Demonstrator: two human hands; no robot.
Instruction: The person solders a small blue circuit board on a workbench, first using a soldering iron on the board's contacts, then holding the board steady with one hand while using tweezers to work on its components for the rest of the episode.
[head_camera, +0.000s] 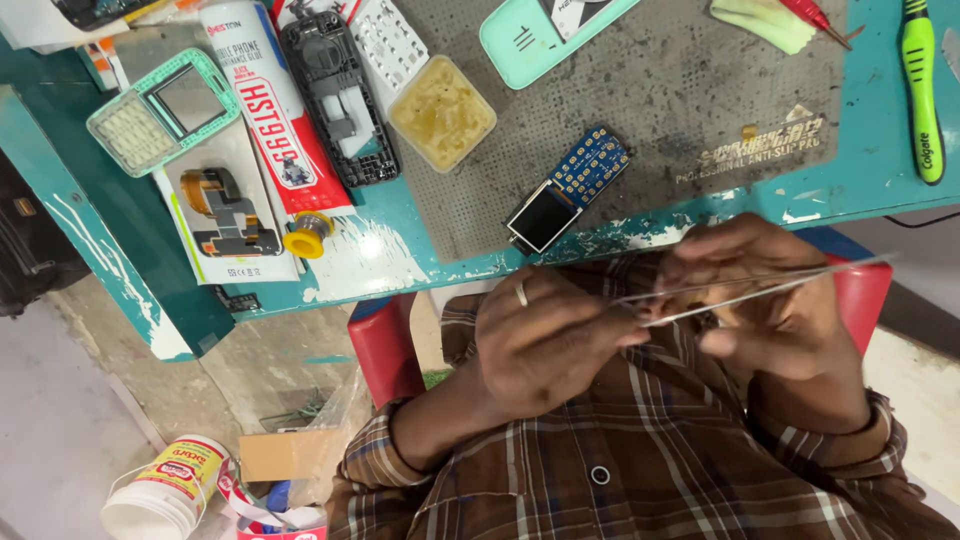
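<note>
My right hand grips thin metal tweezers in front of my plaid shirt, below the table edge. Their tips point left and meet the fingertips of my left hand. That hand wears a ring and its fingers are curled together. Whether anything small sits between the fingers or in the tips is hidden. Closest to both hands, on the grey mat, lies a blue circuit board with a small dark screen.
The teal table carries a white-and-red glue tube with a yellow cap, a black phone frame, a mint keypad cover, a tub of yellowish paste and a green toothbrush. A white jar stands on the floor beside the red chair.
</note>
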